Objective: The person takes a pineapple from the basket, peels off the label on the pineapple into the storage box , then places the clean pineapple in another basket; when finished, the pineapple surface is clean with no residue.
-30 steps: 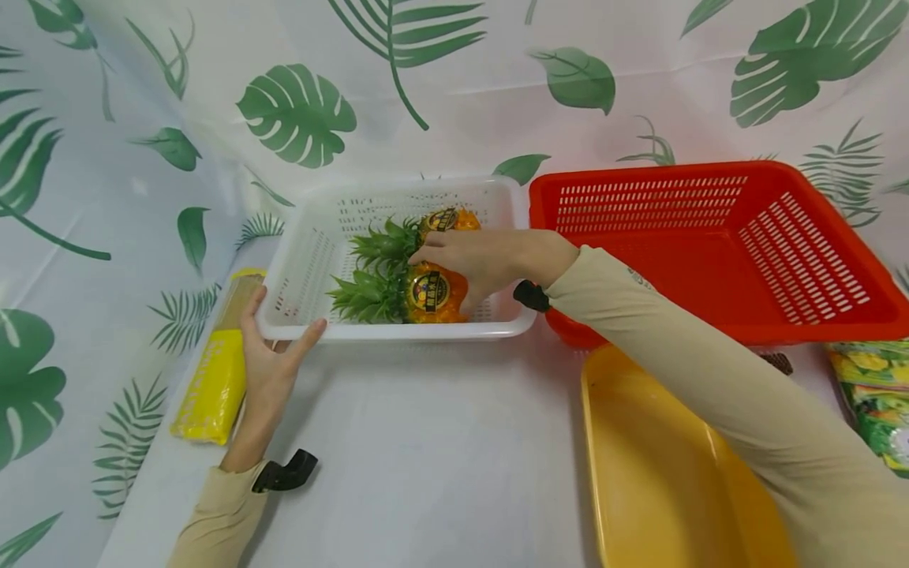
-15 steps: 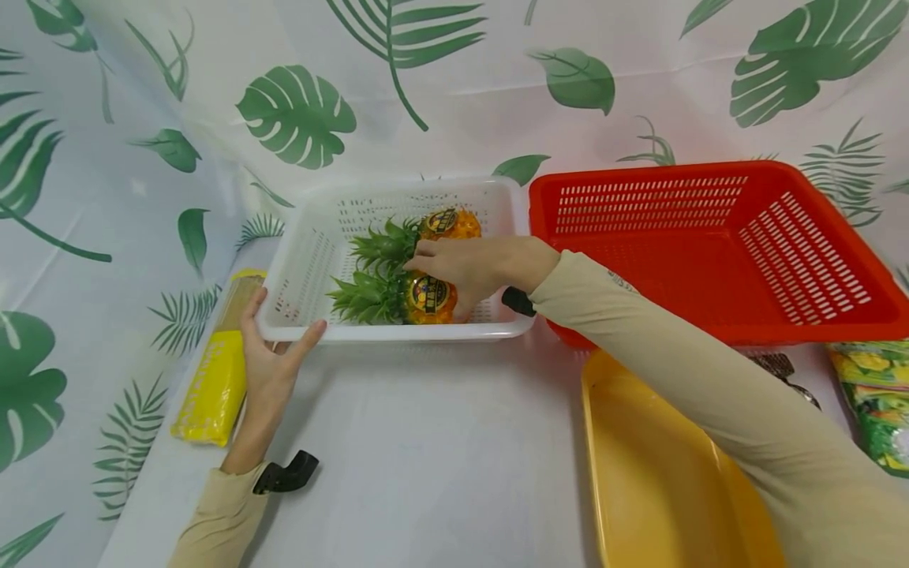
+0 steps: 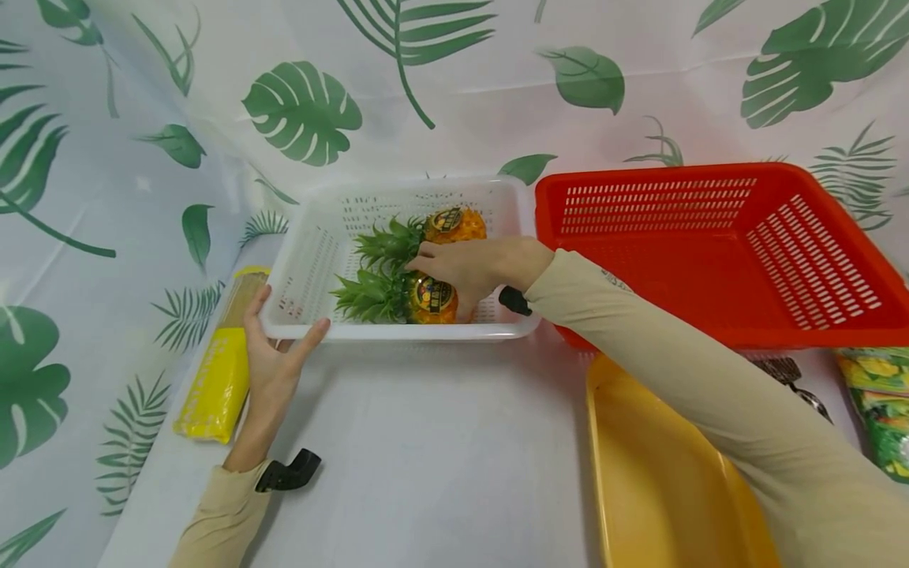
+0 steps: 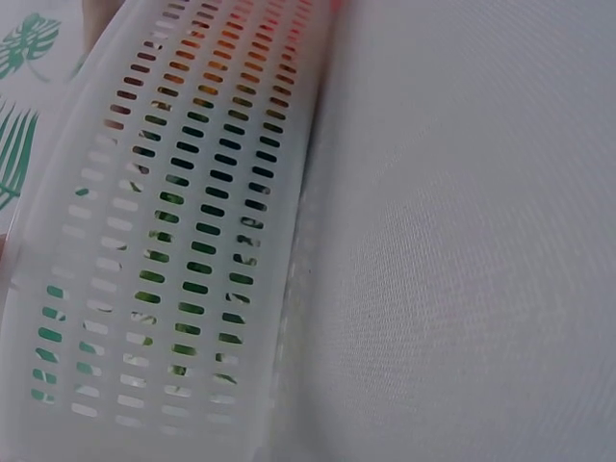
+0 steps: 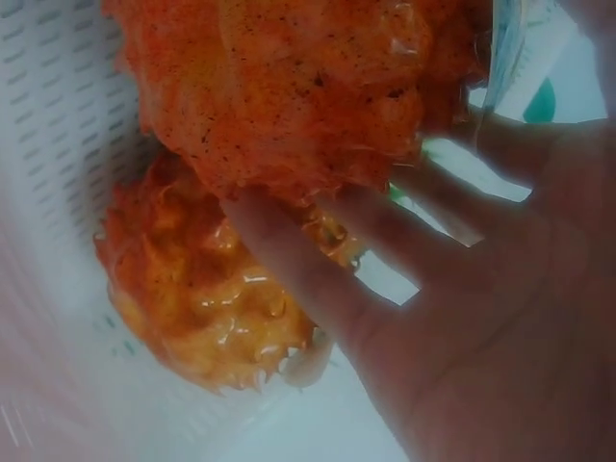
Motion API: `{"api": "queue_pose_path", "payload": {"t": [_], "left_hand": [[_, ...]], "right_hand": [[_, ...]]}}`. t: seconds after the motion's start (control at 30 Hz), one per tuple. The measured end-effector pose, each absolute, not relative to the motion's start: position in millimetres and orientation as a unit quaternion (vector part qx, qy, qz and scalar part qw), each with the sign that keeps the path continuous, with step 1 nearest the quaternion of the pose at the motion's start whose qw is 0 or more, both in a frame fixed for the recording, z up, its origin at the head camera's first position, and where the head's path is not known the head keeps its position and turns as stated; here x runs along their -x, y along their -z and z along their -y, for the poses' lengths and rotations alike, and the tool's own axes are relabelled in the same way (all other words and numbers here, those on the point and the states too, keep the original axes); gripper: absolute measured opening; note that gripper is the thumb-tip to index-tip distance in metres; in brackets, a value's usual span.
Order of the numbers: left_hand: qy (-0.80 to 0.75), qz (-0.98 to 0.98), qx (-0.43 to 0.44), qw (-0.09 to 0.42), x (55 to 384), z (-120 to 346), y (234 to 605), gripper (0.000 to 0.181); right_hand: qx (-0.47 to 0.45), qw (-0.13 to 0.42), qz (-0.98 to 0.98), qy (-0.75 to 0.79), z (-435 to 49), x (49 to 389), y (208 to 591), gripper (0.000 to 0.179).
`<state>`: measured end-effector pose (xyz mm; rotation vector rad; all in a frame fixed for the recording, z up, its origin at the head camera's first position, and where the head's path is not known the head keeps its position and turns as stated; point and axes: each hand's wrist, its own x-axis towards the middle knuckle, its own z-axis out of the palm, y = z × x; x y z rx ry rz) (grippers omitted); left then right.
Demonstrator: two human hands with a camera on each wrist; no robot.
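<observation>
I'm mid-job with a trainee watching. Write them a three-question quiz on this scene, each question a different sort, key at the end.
1. True or false: the red basket holds both pineapples.
2. Fill the gap: the person's ____ hand grips a corner of the white basket.
3. Open question: what is the right hand holding?

Key:
1. False; the farther pineapple and the nearer pineapple lie in the white basket.
2. Left; it is the left hand.
3. The nearer pineapple.

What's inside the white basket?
A nearer pineapple and a farther pineapple, both leafy-topped, are in the white basket. The right hand grips the nearer one and hides part of both. Whatever might be underneath them is covered, so I can't tell.
</observation>
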<state>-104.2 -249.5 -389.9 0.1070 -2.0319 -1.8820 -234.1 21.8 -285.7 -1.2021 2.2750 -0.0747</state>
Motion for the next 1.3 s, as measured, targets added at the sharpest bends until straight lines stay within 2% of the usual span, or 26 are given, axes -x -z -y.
{"api": "queue_pose_path", "payload": {"t": [0.73,1.13,1.3], "left_hand": [[0.658,0.729,-0.040,0.185,105.0,249.6,391.4,0.087],[0.652,0.735,-0.043,0.179,105.9,249.6,388.4,0.087],[0.652,0.735,-0.043,0.179,104.9,250.3,389.4,0.087]], "right_hand": [[0.512,0.216,-0.830,0.049,-25.2,238.5,288.0,0.101],[0.497,0.206,-0.838,0.094,-35.5,242.4,267.7,0.098],[0.495,0.178,-0.840,0.131,-45.6,243.6,252.9,0.095]]}}
